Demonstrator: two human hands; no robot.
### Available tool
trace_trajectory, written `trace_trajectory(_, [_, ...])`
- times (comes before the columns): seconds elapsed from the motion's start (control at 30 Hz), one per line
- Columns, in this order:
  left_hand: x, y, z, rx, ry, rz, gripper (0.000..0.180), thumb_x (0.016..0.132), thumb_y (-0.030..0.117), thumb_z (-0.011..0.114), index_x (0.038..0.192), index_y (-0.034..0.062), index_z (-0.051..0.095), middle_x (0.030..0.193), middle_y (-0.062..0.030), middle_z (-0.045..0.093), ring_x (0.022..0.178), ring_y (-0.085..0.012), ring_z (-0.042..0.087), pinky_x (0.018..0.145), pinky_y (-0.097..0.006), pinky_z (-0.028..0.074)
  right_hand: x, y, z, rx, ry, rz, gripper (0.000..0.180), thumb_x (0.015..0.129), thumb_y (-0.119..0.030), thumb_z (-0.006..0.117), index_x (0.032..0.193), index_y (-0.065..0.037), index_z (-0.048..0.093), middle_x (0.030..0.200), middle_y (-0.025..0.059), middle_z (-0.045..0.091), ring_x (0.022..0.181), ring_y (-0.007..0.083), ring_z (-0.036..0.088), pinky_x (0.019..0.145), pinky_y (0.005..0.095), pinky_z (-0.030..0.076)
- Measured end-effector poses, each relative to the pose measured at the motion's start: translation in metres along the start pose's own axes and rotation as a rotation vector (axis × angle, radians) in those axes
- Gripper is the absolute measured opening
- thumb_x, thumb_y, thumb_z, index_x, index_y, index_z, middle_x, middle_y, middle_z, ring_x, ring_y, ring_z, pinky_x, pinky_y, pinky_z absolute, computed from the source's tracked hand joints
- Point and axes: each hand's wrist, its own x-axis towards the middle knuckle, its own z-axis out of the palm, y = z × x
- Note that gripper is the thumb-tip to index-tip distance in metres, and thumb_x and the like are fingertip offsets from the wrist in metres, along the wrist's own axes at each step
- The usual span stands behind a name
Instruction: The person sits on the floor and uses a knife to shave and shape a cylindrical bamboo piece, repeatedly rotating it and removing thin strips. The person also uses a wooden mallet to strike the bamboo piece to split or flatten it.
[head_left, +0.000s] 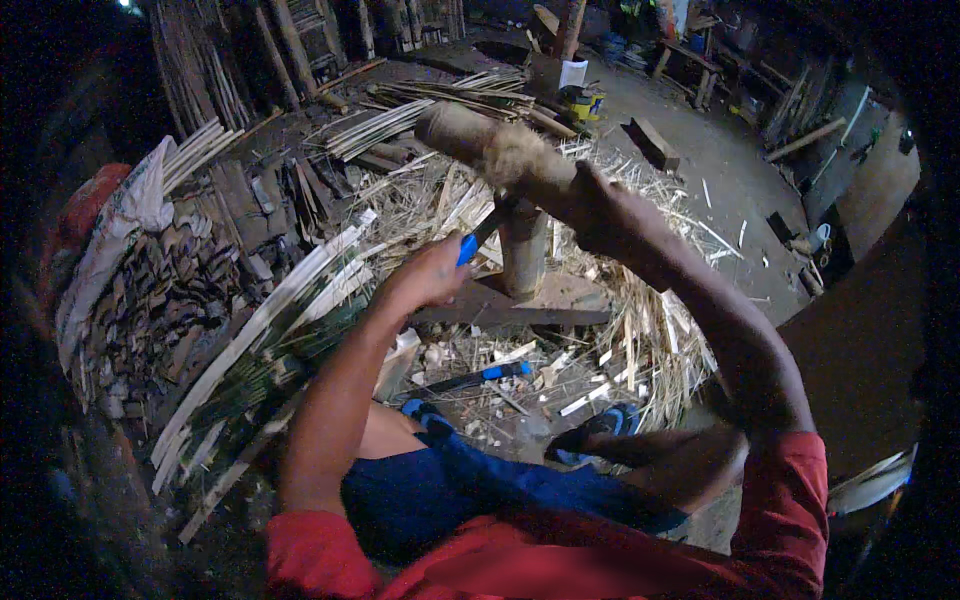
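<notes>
Apparently a splitting step

The left hand [430, 277] was wrapped round a blue-handled knife [484, 230], at nine o'clock from the upright wood piece [523, 256]; the right hand [618, 215], at two, clenched a wooden mallet [460, 132] at twelve. Whether mallet met knife, I couldn't tell. The next move probably called for a square blow, knife steady.

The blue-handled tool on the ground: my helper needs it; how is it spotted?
Find the wooden board under the upright post. Between board and shoes lies the tool, its blue handle pointing right; the other blue-handled tool is in the left hand.
</notes>
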Motion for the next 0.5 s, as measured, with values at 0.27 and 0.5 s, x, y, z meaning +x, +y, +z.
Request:
trace_trajectory(0.27, [-0.001, 0.008, -0.009, -0.114, 0.012, 0.137, 0.036, 0.088, 0.028, 0.066, 0.107, 0.0011, 0.051, 0.081, -0.0198, 0.060, 0.069, -0.0310, 0.064, 0.067, -0.043, 0.052, 0.001, -0.003, -0.100, 0.349, 0.681, -0.169, 0.072, 0.090, -0.034, 0.073, 0.147, -0.008, 0.037, 0.124, 0.0197, 0.062, 0.113, 0.0334, 0.058, 0.096, 0.0446, 0.046])
trace_trajectory(0.5, [-0.005, 0.017, -0.010, 0.045, 0.015, 0.079, 0.050, 0.085, 0.031, 0.070, 0.116, -0.0045, 0.054, 0.100, -0.0311, 0.068, 0.096, -0.0448, 0.068, 0.084, -0.052, 0.052, 0.006, -0.038, -0.023, 0.039, 0.361, -0.050, 0.076, 0.088, -0.032, 0.075, 0.149, -0.010, 0.035, 0.120, 0.0207, 0.064, 0.106, 0.0371, 0.060, 0.091, 0.0462, 0.049])
